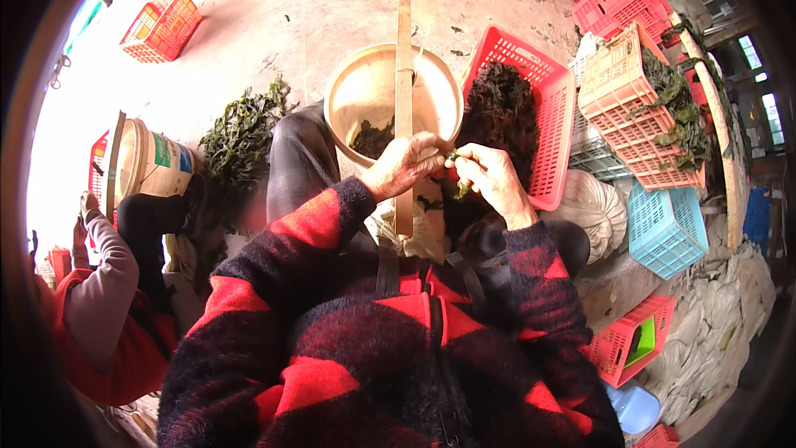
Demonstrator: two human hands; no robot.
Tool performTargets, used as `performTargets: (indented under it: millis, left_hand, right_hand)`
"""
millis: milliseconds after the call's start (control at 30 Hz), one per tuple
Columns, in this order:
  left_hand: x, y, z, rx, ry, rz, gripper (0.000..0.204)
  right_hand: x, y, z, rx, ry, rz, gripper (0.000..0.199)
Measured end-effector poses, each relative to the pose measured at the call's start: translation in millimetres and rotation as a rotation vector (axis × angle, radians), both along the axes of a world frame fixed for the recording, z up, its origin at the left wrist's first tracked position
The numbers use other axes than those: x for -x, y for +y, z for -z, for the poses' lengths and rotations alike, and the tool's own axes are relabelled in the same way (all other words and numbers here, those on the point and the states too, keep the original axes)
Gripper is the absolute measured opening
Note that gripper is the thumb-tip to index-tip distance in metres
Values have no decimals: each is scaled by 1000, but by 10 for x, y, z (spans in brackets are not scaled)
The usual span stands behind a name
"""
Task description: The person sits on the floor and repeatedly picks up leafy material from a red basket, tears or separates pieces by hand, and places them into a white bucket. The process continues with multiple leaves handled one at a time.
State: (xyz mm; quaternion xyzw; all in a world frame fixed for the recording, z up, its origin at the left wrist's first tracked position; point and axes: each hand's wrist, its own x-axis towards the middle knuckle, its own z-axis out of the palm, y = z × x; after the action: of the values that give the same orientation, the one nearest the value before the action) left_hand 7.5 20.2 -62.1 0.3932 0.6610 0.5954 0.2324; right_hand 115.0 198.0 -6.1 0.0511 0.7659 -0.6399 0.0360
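Observation:
My left hand (405,166) is closed in a pinch above a narrow wooden slat (404,75), which lies across the mouth of a cream-coloured bucket (334,108). Beside it, my right hand (496,181) pinches the same small piece of dark green seaweed (462,189), so the fingertips of both hands nearly meet. A pale, small spot shows at the fingertips, too small to name. Inside the bucket lies a clump of seaweed (373,138). Just right of the bucket, a red plastic crate (554,145) holds a dark heap of seaweed (500,108).
A seaweed pile (240,126) lies on the floor to the left, near another person (108,299) seated by a second bucket (157,164). Rightward stand an orange crate (622,87) draped with seaweed, a tied white sack (593,214), a light-blue crate (666,228) and a wooden pole (720,116).

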Motion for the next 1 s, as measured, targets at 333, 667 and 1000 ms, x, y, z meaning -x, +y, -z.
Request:
performTargets:
  millis: [333,667,1000]
  left_hand:
    - [731,-2,-41,121,-180,-57,8]
    - [1620,386,226,297,594,-635,7]
    - [1401,-14,122,-364,-1072,-327,21]
  right_hand:
    - [814,332,243,-594,316,-34,10]
    - [2036,297,1067,-847,232,344,14]
    - [582,381,637,-586,-89,-209,24]
